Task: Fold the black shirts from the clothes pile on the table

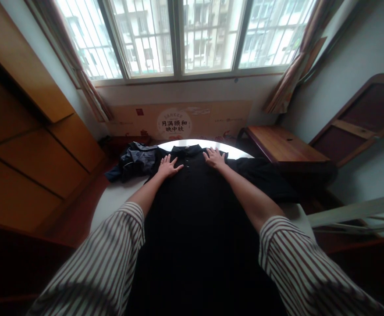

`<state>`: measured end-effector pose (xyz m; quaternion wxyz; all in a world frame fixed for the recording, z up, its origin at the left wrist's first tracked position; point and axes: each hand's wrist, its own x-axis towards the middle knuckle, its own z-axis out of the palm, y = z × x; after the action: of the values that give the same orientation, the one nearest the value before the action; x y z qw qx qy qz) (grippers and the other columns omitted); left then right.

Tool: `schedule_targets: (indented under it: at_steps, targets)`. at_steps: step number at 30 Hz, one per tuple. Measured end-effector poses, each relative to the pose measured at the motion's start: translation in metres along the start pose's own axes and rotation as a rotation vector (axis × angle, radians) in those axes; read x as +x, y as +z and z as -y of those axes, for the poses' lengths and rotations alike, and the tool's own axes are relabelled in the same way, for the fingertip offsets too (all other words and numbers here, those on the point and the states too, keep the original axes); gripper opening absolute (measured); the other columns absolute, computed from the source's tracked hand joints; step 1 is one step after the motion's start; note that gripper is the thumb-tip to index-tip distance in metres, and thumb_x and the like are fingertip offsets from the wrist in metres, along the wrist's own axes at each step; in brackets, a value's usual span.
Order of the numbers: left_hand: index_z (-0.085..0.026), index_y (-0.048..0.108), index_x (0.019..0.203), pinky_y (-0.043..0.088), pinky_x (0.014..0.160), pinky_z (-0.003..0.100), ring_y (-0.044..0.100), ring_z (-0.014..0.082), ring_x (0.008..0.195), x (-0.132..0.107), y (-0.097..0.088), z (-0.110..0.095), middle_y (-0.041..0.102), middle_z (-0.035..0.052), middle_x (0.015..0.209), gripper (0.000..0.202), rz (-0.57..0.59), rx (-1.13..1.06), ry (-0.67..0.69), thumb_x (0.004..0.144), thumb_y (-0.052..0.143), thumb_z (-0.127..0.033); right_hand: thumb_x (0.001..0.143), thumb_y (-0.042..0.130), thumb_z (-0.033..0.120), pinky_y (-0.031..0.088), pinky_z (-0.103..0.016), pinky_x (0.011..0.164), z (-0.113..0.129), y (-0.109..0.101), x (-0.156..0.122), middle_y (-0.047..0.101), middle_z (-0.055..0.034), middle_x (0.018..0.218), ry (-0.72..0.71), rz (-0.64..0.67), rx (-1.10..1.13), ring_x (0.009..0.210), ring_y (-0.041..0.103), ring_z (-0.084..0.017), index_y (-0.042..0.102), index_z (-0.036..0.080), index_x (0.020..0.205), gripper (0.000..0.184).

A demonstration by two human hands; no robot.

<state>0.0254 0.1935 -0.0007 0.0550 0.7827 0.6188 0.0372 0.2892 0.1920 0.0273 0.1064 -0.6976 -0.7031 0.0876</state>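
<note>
A black polo shirt (192, 197) lies spread over the round white table, its collar at the far edge and buttons showing down the front. My left hand (168, 166) rests flat on the shirt's left shoulder area, fingers apart. On the other side of the collar, my right hand (215, 158) presses flat with spread fingers near the right shoulder. Neither hand grasps the cloth. The lower part of the shirt runs toward me and is very dark, so its hem cannot be made out.
A crumpled dark grey and blue garment (136, 160) sits at the table's left. Black cloth (264, 177) lies at the right. The white table (108, 206) has a curved edge. A wooden desk (287, 145) stands beyond at right, orange-brown cabinets (30, 175) at left.
</note>
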Motion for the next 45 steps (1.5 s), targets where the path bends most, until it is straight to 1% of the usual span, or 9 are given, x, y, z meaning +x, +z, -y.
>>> schedule_targets:
  at_steps: [4, 9, 15, 19, 23, 29, 32, 36, 45]
  targets:
    - [-0.022, 0.038, 0.152, 0.014, 0.12, 0.048, 0.017, 0.0346, 0.15, -0.003, -0.004, -0.003, 0.022, 0.0126, 0.162, 0.076, -0.041, -0.029, 0.009, 0.093, 0.035, -0.07, 0.098, 0.045, 0.038, 0.024, -0.05, 0.118, 0.01, -0.008, -0.067, 0.034, -0.0164, 0.157, -0.265, -0.044, -0.052, 0.146, 0.029, -0.031, 0.046, 0.009, 0.145, 0.055]
    - [-0.013, 0.057, 0.134, 0.029, 0.115, 0.044, 0.04, 0.0303, 0.138, -0.033, -0.024, -0.016, 0.048, 0.0161, 0.146, 0.046, -0.322, -0.054, 0.182, 0.1, 0.04, -0.04, 0.094, 0.054, 0.037, 0.031, -0.053, 0.115, -0.002, -0.022, -0.214, 0.041, -0.0137, 0.154, -0.57, 0.111, -0.032, 0.14, 0.04, -0.032, 0.054, 0.016, 0.139, 0.049]
    - [-0.017, 0.064, 0.116, 0.046, 0.099, 0.035, 0.06, 0.0221, 0.107, -0.172, -0.038, -0.002, 0.064, 0.0092, 0.114, 0.027, -0.319, -0.197, 0.391, 0.098, 0.045, -0.025, 0.096, 0.05, 0.048, 0.029, -0.06, 0.115, -0.048, -0.016, -0.367, 0.032, -0.0066, 0.159, -0.537, 0.176, 0.023, 0.147, 0.027, -0.031, 0.036, 0.029, 0.152, 0.061]
    - [-0.017, 0.057, 0.128, 0.046, 0.1, 0.043, 0.055, 0.0267, 0.111, -0.279, -0.024, 0.022, 0.056, 0.0124, 0.12, 0.035, -0.333, -0.131, 0.262, 0.097, 0.049, -0.033, 0.094, 0.052, 0.051, 0.032, -0.064, 0.111, -0.068, 0.001, -0.419, 0.029, -0.0048, 0.16, -0.491, 0.008, -0.075, 0.147, 0.026, -0.034, 0.025, 0.034, 0.156, 0.07]
    - [-0.018, 0.057, 0.123, 0.05, 0.094, 0.046, 0.056, 0.0265, 0.105, -0.355, -0.019, 0.031, 0.056, 0.0115, 0.113, 0.033, -0.326, -0.154, 0.151, 0.098, 0.049, -0.039, 0.089, 0.057, 0.056, 0.038, -0.066, 0.106, -0.075, 0.006, -0.442, 0.03, -0.0079, 0.16, -0.522, -0.109, -0.126, 0.146, 0.027, -0.039, 0.025, 0.031, 0.156, 0.079]
    - [-0.023, 0.062, 0.118, 0.055, 0.086, 0.041, 0.061, 0.0248, 0.099, -0.424, -0.035, 0.023, 0.063, 0.0091, 0.115, 0.045, -0.021, -0.134, 0.618, 0.084, 0.071, -0.05, 0.088, 0.065, 0.045, 0.051, -0.053, 0.102, -0.088, -0.002, -0.448, 0.047, -0.0104, 0.15, -0.754, -0.172, -0.076, 0.14, 0.04, -0.034, 0.047, 0.023, 0.146, 0.065]
    - [-0.02, 0.063, 0.118, 0.057, 0.083, 0.037, 0.063, 0.0216, 0.096, -0.438, -0.035, 0.023, 0.066, 0.009, 0.109, 0.028, -0.067, -0.067, 0.697, 0.092, 0.064, -0.031, 0.09, 0.061, 0.021, 0.056, -0.043, 0.098, -0.088, -0.007, -0.449, 0.059, -0.0099, 0.14, -0.854, -0.209, -0.08, 0.133, 0.051, -0.029, 0.061, 0.019, 0.133, 0.043]
    - [-0.017, 0.066, 0.112, 0.059, 0.08, 0.034, 0.064, 0.0206, 0.092, -0.444, -0.037, 0.022, 0.069, 0.0095, 0.105, 0.022, -0.085, -0.009, 0.716, 0.094, 0.055, -0.015, 0.087, 0.046, 0.004, 0.059, -0.041, 0.095, -0.086, -0.013, -0.449, 0.058, -0.0114, 0.14, -0.905, -0.172, -0.102, 0.13, 0.054, -0.027, 0.056, 0.015, 0.138, 0.053]
    - [-0.017, 0.068, 0.1, 0.059, 0.08, 0.035, 0.064, 0.0206, 0.09, -0.45, -0.043, 0.016, 0.068, 0.009, 0.1, 0.014, -0.042, -0.073, 0.597, 0.09, 0.059, -0.014, 0.086, 0.039, -0.002, 0.06, -0.037, 0.092, -0.104, -0.014, -0.448, 0.058, -0.01, 0.14, -0.896, -0.219, -0.132, 0.125, 0.059, -0.024, 0.043, 0.019, 0.149, 0.067]
